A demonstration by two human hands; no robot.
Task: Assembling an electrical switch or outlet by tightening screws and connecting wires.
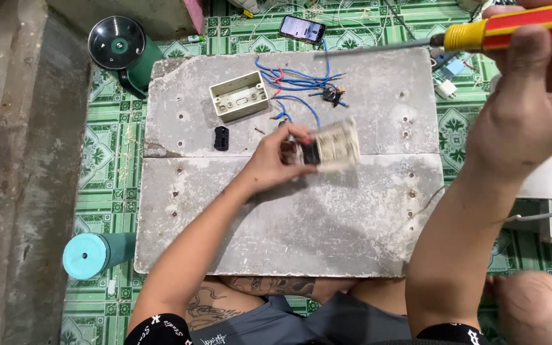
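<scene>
- Cream plastic switch plate (pixel 337 147) with dark module sits over mid grey concrete slab worktop (pixel 289 217), left hand (pixel 276 163) grip clamped on its left edge.
- Right hand (pixel 531 96) grip closed around yellow-red-handled screwdriver (pixel 480 35), raised high at right, well apart from plate.
- Judgement: steady plate flat, bring tip down square.
- Blue wires (pixel 298 80) and cream plastic junction box (pixel 239 96) lie behind; keep clear.

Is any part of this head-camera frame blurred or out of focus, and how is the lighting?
Head view: the switch plate in the left hand is smeared by motion blur; the right hand and its yellow-and-red screwdriver, close to the lens, look soft; the slab, junction box and blue wires are sharp. Lighting is even and soft, shadows faint, no glare.
</scene>
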